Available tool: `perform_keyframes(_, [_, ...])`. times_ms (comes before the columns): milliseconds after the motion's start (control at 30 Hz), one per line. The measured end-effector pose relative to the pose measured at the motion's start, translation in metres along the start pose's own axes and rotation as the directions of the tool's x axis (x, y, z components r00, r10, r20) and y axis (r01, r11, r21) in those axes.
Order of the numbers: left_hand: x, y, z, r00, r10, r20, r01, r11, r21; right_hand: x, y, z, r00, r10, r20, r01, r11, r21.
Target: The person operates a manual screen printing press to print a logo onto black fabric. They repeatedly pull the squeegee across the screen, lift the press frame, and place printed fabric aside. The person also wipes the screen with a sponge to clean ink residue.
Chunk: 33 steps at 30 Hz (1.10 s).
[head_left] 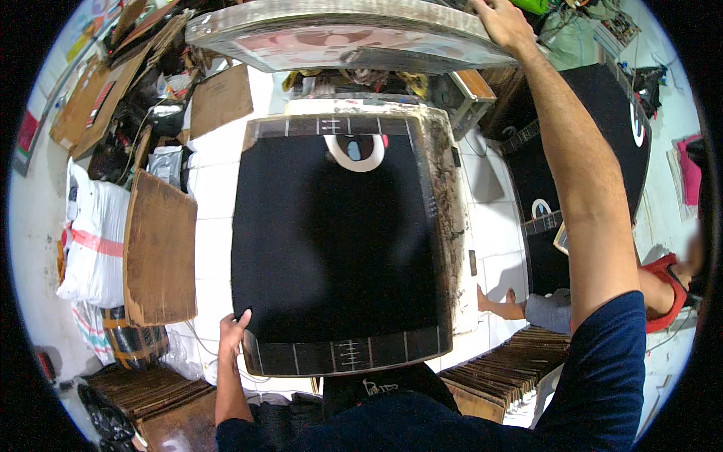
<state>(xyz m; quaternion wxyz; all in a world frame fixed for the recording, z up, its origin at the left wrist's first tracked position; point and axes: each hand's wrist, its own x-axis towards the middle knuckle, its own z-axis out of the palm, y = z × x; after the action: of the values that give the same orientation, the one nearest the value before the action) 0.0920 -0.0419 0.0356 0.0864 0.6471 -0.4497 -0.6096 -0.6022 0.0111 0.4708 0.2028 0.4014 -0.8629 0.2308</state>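
A black cloth panel lies flat over a dark board marked with white lines at both ends. Near its far edge is a printed white, black and blue eye shape. My left hand grips the near left edge of the board, thumb on top by the cloth's corner; its other fingers are partly hidden. Up at the far side, a screen-printing frame stands tilted up, its pinkish mesh facing me. Reaching forward, my right hand is closed on the frame's right end.
Stacks of thin brown boards stand low on both sides. At right, another person sits by a second black cloth with eye prints. A brown board and a white sack are at left, with clutter behind.
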Motion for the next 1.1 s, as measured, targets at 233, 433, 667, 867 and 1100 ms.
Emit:
perform_keyframes(233, [0.011, -0.019, 0.063, 0.862, 0.495, -0.112, -0.504, 0.861, -0.071, 0.013, 0.007, 0.004, 1.000, 0.017, 0.013, -0.017, 1.000, 0.023])
perform_keyframes(433, [0.021, 0.002, 0.099, 0.858, 0.508, -0.078, -0.510, 0.860, -0.004, 0.027, -0.001, -0.002, 0.998, 0.045, 0.040, -0.044, 0.999, -0.019])
perform_keyframes(667, [0.002, 0.018, 0.102, 0.876, 0.440, -0.198, -0.320, 0.837, 0.445, 0.064, -0.003, -0.003, 0.998, 0.063, 0.008, -0.063, 0.998, -0.028])
perform_keyframes(867, [-0.002, 0.036, 0.103, 0.931, 0.303, -0.204, -0.171, 0.855, 0.490, 0.086, 0.002, -0.001, 1.000, 0.010, 0.023, -0.008, 0.999, -0.048])
perform_keyframes(1100, [0.016, 0.013, 0.108, 0.867, 0.400, -0.298, -0.242, 0.860, 0.450, 0.094, 0.003, 0.002, 0.998, -0.043, 0.036, 0.042, 0.998, 0.038])
